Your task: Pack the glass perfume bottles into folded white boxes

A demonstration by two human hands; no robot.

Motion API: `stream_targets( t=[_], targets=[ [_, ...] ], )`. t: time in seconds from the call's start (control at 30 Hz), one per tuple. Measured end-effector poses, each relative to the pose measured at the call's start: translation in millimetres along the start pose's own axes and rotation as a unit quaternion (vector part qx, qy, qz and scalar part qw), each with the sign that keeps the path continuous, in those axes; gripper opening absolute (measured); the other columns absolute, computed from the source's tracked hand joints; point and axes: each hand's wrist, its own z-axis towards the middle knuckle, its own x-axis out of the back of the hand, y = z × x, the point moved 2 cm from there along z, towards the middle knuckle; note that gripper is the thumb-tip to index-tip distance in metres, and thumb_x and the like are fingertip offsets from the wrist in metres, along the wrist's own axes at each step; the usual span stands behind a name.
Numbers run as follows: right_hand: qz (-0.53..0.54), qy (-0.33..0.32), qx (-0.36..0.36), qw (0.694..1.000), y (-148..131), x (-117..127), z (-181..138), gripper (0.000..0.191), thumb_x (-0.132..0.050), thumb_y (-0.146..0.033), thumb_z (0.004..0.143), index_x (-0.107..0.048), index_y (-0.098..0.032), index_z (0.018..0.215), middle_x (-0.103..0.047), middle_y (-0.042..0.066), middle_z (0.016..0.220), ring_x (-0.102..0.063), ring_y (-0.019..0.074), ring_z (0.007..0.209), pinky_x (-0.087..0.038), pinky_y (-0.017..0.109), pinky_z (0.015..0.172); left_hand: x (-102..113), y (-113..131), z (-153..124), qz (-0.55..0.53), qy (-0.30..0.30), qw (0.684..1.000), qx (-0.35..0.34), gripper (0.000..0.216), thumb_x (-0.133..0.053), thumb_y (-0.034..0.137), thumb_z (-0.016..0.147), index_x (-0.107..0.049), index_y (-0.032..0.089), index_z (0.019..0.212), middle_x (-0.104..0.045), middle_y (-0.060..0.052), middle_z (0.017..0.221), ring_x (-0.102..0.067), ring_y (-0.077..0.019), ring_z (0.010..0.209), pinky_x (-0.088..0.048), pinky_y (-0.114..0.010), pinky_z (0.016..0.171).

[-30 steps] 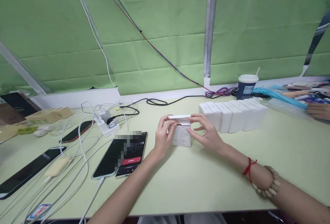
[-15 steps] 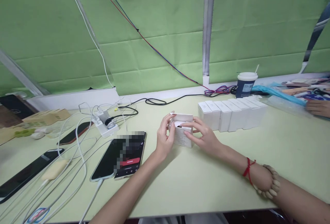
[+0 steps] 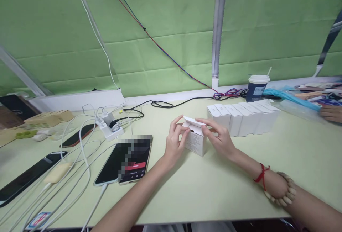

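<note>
A small white box (image 3: 197, 142) stands on the pale green table (image 3: 203, 189) in front of me, its top flap part way down over a dark opening. My left hand (image 3: 173, 143) grips the box's left side, fingertips on the flap. My right hand (image 3: 217, 136) holds the right side, its fingers pressing on the flap. A red string and a bead bracelet sit on my right wrist. Just behind and to the right stands a row of several like white boxes (image 3: 243, 118).
Two phones (image 3: 125, 161) lie left of my hands, more phones (image 3: 29, 175) and white cables farther left, and a white power strip (image 3: 110, 127). A paper cup (image 3: 257, 88) stands at the back right. Another person's hand (image 3: 331, 112) rests at the far right edge.
The box has turned and shifted a little to the right between my hands. Its top flap, which was lifted flat above the box, has come down toward the opening.
</note>
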Motion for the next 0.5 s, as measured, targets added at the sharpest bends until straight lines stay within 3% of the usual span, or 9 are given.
stream_targets(
  t=[0.2,0.3,0.43,0.5],
  targets=[
    [-0.003,-0.015,0.039,0.999,1.9,0.7,1.4,0.026,-0.048,-0.032,0.088,-0.064,-0.025,0.107,-0.064,0.004,0.11,-0.061,0.0174,0.099,-0.057,0.023,0.064,1.4,-1.8,-0.3,0.024,0.036,0.995,-0.093,0.002,-0.055,0.016,0.085,-0.054,0.018,0.083,-0.052,-0.009,0.111,-0.051,-0.0195,0.115,-0.055,-0.027,0.072],
    [-0.005,-0.036,0.06,0.998,1.4,0.4,1.3,0.027,-0.048,-0.027,0.087,-0.062,-0.025,0.11,-0.063,0.005,0.111,-0.06,0.0173,0.099,-0.056,0.022,0.061,2.8,-0.4,-0.1,0.043,0.056,0.99,-0.119,0.004,-0.056,0.014,0.084,-0.054,0.018,0.083,-0.053,-0.007,0.103,-0.056,-0.016,0.103,-0.055,-0.027,0.073],
    [-0.007,-0.048,0.102,0.994,3.3,0.4,1.1,0.029,-0.045,-0.019,0.086,-0.063,-0.025,0.109,-0.064,0.006,0.107,-0.06,0.017,0.099,-0.055,0.022,0.06,2.9,0.7,-0.9,0.043,0.039,0.989,-0.136,0.008,-0.054,0.013,0.084,-0.053,0.018,0.089,-0.054,-0.004,0.093,-0.058,-0.0114,0.086,-0.055,-0.024,0.066],
    [-0.015,-0.056,0.149,0.987,4.4,0.0,0.4,0.03,-0.049,-0.019,0.084,-0.062,-0.024,0.111,-0.063,0.007,0.108,-0.06,0.0177,0.1,-0.056,0.026,0.067,3.4,1.1,-1.0,0.044,0.034,0.987,-0.15,0.011,-0.055,0.013,0.084,-0.053,0.019,0.093,-0.055,-0.004,0.092,-0.058,-0.0116,0.085,-0.054,-0.024,0.066]
  ],
)
